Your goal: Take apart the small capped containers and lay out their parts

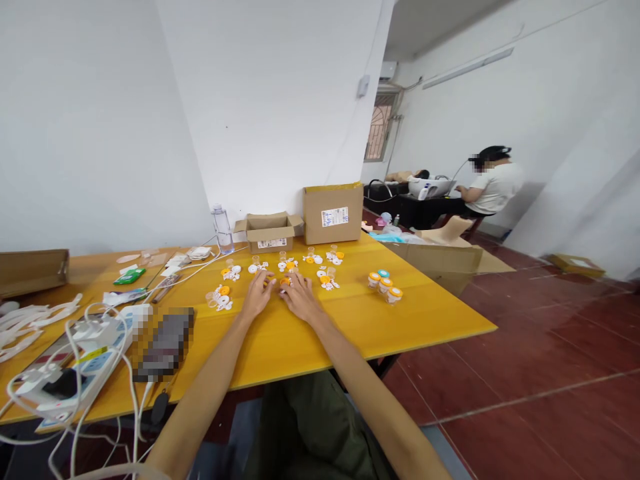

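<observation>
My left hand (259, 295) rests low over the wooden table with its fingers loosely curved and apart, nothing visible in them. Beside it, my right hand (301, 297) reaches forward, fingers spread, over an orange lid (285, 282) that it partly hides. Whether the fingers touch this lid I cannot tell. Around both hands lie several small groups, each with a clear cup, an orange ring or lid and white pieces: one group (220, 298) is left of my left hand, another (329, 280) right of my right hand. Lidded clear jars (386, 285) stand together farther right.
An open cardboard box (270, 233), a taller closed box (333, 217) and a clear bottle (223, 230) stand at the back. On the left are a power strip (100, 363) with white cables, a blurred dark device (167, 343) and a green packet (129, 276). Another person (495, 187) sits far right.
</observation>
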Action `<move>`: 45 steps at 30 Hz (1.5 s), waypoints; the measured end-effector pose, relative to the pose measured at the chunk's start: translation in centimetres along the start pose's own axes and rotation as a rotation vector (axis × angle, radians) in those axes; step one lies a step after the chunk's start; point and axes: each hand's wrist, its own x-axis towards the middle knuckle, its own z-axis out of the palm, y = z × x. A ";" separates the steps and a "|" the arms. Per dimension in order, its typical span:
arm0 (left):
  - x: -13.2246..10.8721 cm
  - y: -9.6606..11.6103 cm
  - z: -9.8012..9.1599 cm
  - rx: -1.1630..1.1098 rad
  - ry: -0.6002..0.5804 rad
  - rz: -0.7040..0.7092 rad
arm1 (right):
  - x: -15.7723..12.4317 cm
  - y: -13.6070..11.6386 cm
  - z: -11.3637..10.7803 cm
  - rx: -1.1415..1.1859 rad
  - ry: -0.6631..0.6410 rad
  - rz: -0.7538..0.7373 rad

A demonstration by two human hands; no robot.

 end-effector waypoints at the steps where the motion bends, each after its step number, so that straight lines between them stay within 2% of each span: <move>1: 0.0 0.1 0.0 0.005 -0.010 0.006 | 0.0 0.1 0.0 -0.009 0.007 0.020; 4: -0.1 0.2 0.1 0.015 -0.025 0.016 | 0.2 0.2 -0.1 -0.025 0.017 0.043; 13: 0.0 -0.2 0.0 0.035 -0.014 0.027 | 2.0 -0.2 0.1 -0.079 -0.001 -0.084; 16: 0.0 -0.2 0.0 0.039 -0.022 0.036 | 2.2 0.1 0.1 -0.079 0.043 -0.085; 19: -0.1 -0.3 0.0 0.060 -0.030 0.029 | 1.7 1.4 -0.1 -0.079 0.148 -0.003; 22: -0.2 -0.4 0.1 0.080 -0.064 0.024 | 0.8 3.6 -0.6 -0.111 0.193 0.111; 27: -0.6 -0.7 0.3 0.109 -0.149 0.042 | -0.3 7.4 -1.3 -0.217 0.135 0.094; 31: -0.7 -0.8 1.2 0.146 -0.225 0.105 | -0.6 9.4 -1.8 -0.246 0.091 0.053; 37: 0.1 -1.0 3.6 0.224 -0.283 0.093 | -0.5 10.4 -2.1 -0.218 0.026 0.027; 45: 0.9 -1.2 4.8 0.214 -0.309 0.085 | -0.3 10.9 -2.5 -0.204 0.008 0.063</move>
